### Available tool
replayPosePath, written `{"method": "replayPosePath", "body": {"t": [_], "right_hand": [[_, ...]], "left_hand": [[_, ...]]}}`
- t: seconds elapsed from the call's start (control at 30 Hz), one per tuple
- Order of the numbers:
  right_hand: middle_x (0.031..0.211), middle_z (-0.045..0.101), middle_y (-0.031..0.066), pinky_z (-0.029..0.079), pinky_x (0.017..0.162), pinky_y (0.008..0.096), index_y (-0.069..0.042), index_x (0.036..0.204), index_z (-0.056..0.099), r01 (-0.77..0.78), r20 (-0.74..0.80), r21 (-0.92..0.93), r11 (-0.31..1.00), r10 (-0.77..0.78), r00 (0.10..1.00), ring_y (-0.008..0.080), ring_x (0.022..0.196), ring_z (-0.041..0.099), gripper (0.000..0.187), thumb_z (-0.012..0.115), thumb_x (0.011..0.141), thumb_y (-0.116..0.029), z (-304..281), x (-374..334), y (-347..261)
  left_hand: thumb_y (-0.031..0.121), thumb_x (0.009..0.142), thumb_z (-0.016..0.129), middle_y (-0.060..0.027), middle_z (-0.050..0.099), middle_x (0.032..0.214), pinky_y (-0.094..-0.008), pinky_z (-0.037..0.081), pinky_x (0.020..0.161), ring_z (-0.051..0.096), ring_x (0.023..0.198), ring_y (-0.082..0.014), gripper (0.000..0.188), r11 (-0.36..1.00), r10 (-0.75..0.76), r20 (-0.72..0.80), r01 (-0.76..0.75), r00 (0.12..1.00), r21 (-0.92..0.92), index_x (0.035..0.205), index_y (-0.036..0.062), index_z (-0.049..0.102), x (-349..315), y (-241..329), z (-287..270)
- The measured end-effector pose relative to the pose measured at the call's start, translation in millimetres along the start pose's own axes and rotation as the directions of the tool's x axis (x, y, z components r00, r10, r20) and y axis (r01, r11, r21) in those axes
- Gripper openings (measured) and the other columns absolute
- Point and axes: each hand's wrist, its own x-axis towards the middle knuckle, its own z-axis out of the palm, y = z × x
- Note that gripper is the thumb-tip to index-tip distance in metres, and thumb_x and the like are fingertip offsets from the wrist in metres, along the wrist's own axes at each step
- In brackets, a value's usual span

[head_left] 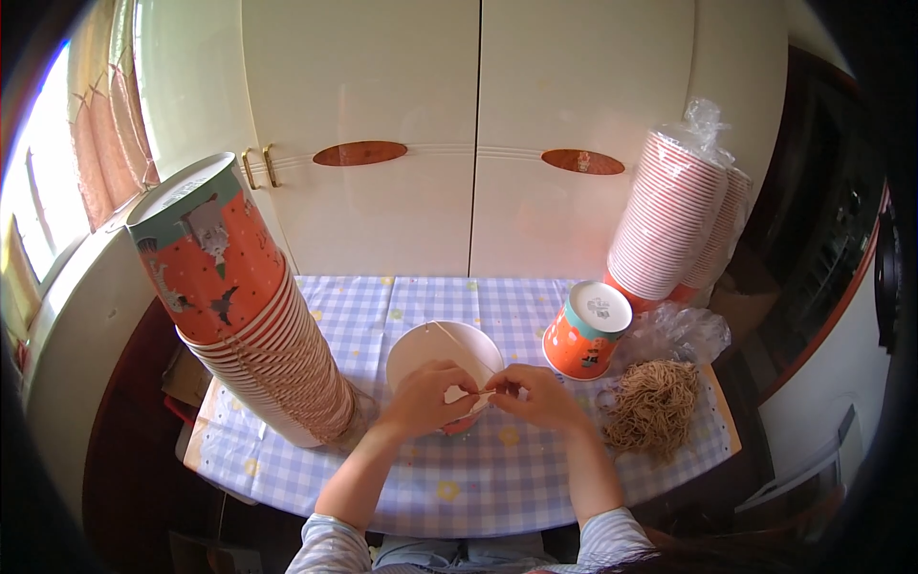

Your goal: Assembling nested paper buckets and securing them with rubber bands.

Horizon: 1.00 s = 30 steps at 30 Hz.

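Note:
In front of me a paper bucket (pixel 409 352) with a white inside and an orange outside is tilted, its mouth showing. A thin pale string (pixel 448 334) runs from its far rim across the opening toward my hands. My left hand (pixel 427 398) is closed in a pinch at the near rim, with the string at its fingertips. Close beside it, my right hand (pixel 538 395) also pinches the string, and the fingertips almost meet. The exact string end between the fingers is too small to make out.
A tall stack of upside-down orange buckets (pixel 215 253) with strings along it leans at left. At right are one upside-down bucket (pixel 580 346), plastic-wrapped stacked buckets (pixel 669 215), a crumpled plastic bag (pixel 684 333) and a tan string bundle (pixel 654 407). The table has a checked tablecloth (pixel 478 483).

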Motion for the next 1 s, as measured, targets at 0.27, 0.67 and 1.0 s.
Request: {"method": "replayPosePath", "body": {"t": [0.27, 0.67, 1.0], "right_hand": [[0.073, 0.059, 0.0076, 0.045, 0.062, 0.0289, -0.004, 0.079, 0.061, 0.219, -0.025, -0.154, 0.964, -0.225, 0.974, 0.019, 0.067, 0.056, 0.009, 0.061, 0.073, -0.01, -2.9, -3.4, -9.4], [0.075, 0.058, 0.0043, 0.044, 0.056, 0.0255, -0.006, 0.085, 0.06, 0.093, 0.144, -0.134, 0.987, -0.073, 0.987, 0.0134, 0.063, 0.054, 0.013, 0.063, 0.073, -0.01, -1.8, -10.6, -16.1], [0.083, 0.06, 0.0072, 0.046, 0.063, 0.0332, -0.011, 0.084, 0.062, 0.298, 0.116, -0.365, 0.882, -0.274, 0.955, 0.0248, 0.075, 0.058, 0.015, 0.065, 0.07, -0.013, 63.4, -42.3, 11.7]], "left_hand": [[0.012, 0.067, 0.065, -0.0026, 0.056, 0.076, -0.0329, 0.045, 0.064, 0.053, 0.074, -0.022, 0.009, 0.965, 0.175, -0.12, -0.146, 0.977, 0.218, 0.069, 0.011, 0.056, -8.8, 20.2, 6.8], [0.014, 0.066, 0.067, 0.0007, 0.053, 0.072, -0.0299, 0.045, 0.051, 0.054, 0.065, -0.0179, 0.012, 0.897, 0.255, -0.261, -0.127, 0.931, 0.424, 0.077, 0.0153, 0.061, -48.7, 20.2, 19.7], [0.007, 0.06, 0.067, -0.0029, 0.055, 0.073, -0.0306, 0.045, 0.053, 0.054, 0.064, -0.0206, 0.023, 0.874, 0.335, -0.386, -0.131, 0.859, 0.468, 0.082, 0.0123, 0.062, -85.2, -10.5, 58.0]]}}
